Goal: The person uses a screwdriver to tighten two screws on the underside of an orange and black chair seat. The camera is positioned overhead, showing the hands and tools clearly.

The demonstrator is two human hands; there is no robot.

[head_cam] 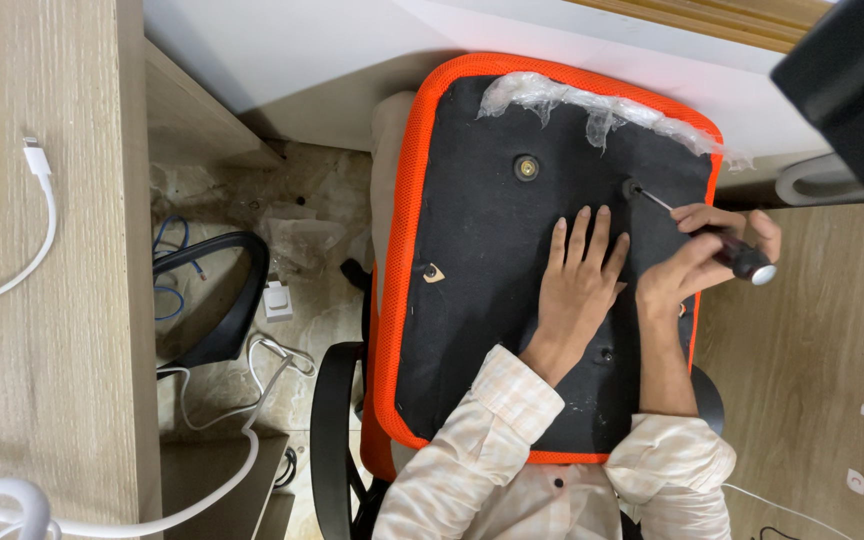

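Black fabric of the upturned seat base point(492, 300) lies under the flat, open left hand point(577, 285), while the right hand point(697, 265) grips a screwdriver point(722, 245).

Upturned chair seat point(492, 250): black fabric underside, orange mesh rim, lying flat at centre, torn clear plastic wrap point(572, 100) clinging along far edge. Brass-coloured threaded hole point(526, 167) near far middle, smaller holes lower down. Screwdriver point(727, 250): thin metal shaft, dark handle with silver cap, slanted, tip set into hole point(633, 187) at far right of seat.
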